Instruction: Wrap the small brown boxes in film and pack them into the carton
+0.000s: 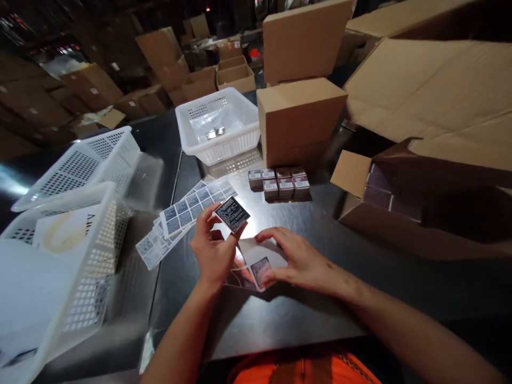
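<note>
Between the thumb and fingers of my left hand (216,250) is a small dark box (232,214), its printed face turned up. My right hand (298,260) grips a sheet of stickers (246,269) from its right side, thumb near a dark square sticker (261,271) at the lower edge. Part of that sheet is hidden behind my hands. To the left, several sticker sheets (188,213) with dark square labels lie overlapping on the metal table (320,320). Beyond my hands, several small dark boxes (279,184) with white barcode labels stand grouped together.
A white basket (218,152) with small items stands at the back. More white baskets (96,250) line the left. A closed carton (300,122) stands behind the small boxes. On the right, an open carton (400,229) holds dark boxes. Large cardboard flaps (440,96) rise beyond it.
</note>
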A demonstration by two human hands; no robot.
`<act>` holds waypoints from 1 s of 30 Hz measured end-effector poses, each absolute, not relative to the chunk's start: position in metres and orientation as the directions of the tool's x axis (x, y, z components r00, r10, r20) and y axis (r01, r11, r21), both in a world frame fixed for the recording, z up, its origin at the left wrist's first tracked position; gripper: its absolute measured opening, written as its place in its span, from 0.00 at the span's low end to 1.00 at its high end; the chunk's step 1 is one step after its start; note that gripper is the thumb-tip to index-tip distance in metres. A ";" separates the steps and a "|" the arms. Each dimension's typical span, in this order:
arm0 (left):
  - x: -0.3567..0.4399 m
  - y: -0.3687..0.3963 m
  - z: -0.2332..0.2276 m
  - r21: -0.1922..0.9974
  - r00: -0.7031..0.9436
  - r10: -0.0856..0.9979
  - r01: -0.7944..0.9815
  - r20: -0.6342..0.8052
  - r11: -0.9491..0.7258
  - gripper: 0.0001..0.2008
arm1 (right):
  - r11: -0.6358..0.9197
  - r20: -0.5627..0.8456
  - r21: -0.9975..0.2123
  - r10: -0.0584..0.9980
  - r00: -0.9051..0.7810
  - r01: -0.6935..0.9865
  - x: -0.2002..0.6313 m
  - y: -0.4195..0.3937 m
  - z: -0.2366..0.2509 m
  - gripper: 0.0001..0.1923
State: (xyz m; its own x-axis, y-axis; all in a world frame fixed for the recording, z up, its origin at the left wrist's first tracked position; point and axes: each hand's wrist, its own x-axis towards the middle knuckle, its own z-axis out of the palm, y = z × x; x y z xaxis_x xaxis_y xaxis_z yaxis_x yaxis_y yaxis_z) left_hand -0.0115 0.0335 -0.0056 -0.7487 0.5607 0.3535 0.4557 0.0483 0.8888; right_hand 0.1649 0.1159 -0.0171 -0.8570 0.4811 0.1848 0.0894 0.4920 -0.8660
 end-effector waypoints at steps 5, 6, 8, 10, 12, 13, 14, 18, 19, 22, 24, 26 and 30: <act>-0.011 0.033 -0.006 0.883 -0.760 0.556 0.461 0.337 0.095 0.31 | 0.283 -0.039 -0.937 0.499 -0.866 0.205 0.167 0.112 -0.009 0.15; -0.011 0.033 -0.006 0.885 -0.766 0.558 0.452 0.319 0.115 0.31 | 0.283 -0.060 -0.932 0.495 -0.867 0.226 0.168 0.110 -0.006 0.13; -0.012 0.034 -0.005 0.882 -0.776 0.564 0.442 0.284 0.164 0.30 | 0.362 -0.063 -0.891 0.501 -0.863 0.275 0.169 0.108 -0.002 0.09; -0.013 0.036 -0.005 0.854 -0.770 0.562 0.481 0.302 0.200 0.28 | 0.520 0.027 -0.803 0.517 -0.856 0.290 0.170 0.107 -0.001 0.06; -0.014 0.037 -0.006 0.807 -0.752 0.548 0.550 0.366 0.216 0.25 | 0.695 0.221 -0.684 0.487 -0.845 0.221 0.171 0.106 -0.003 0.06; -0.015 0.038 -0.007 0.789 -0.744 0.542 0.574 0.391 0.220 0.24 | 0.772 0.334 -0.614 0.445 -0.830 0.167 0.171 0.106 -0.005 0.07; -0.016 0.038 -0.007 0.781 -0.740 0.540 0.585 0.401 0.221 0.23 | 0.833 0.434 -0.542 0.395 -0.810 0.115 0.171 0.106 -0.007 0.08; -0.018 0.039 -0.008 0.801 -0.734 0.577 0.559 0.358 0.214 0.22 | 0.940 0.645 -0.341 0.218 -0.732 -0.021 0.172 0.102 -0.010 0.12; -0.017 0.040 -0.008 0.811 -0.732 0.592 0.546 0.338 0.212 0.22 | 0.950 0.665 -0.311 0.190 -0.722 -0.036 0.172 0.100 -0.009 0.12; -0.016 0.041 -0.008 0.861 -0.737 0.635 0.460 0.233 0.217 0.24 | 0.966 0.728 -0.232 0.094 -0.679 -0.116 0.174 0.097 0.000 0.09; -0.015 0.042 -0.009 0.911 -0.728 0.668 0.366 0.152 0.191 0.25 | 0.931 0.746 -0.273 0.047 -0.665 -0.241 0.178 0.096 0.009 0.07; -0.014 0.042 -0.010 0.957 -0.684 0.724 0.258 0.086 0.130 0.26 | 0.789 0.733 -0.468 0.095 -0.674 -0.398 0.185 0.098 0.018 0.05; -0.007 0.040 -0.010 0.984 -0.482 0.876 0.134 -0.037 0.115 0.28 | 0.339 0.541 -0.841 0.573 -0.616 -0.423 0.197 0.112 0.027 0.04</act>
State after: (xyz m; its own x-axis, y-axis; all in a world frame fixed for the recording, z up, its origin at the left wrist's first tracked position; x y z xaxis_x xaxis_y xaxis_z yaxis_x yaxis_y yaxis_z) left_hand -0.0067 0.0402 -0.0100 -0.4815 0.8757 -0.0366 0.1343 0.1150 0.9842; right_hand 0.1967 0.1123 0.0273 -0.6162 0.5726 0.5407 -0.4230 0.3385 -0.8405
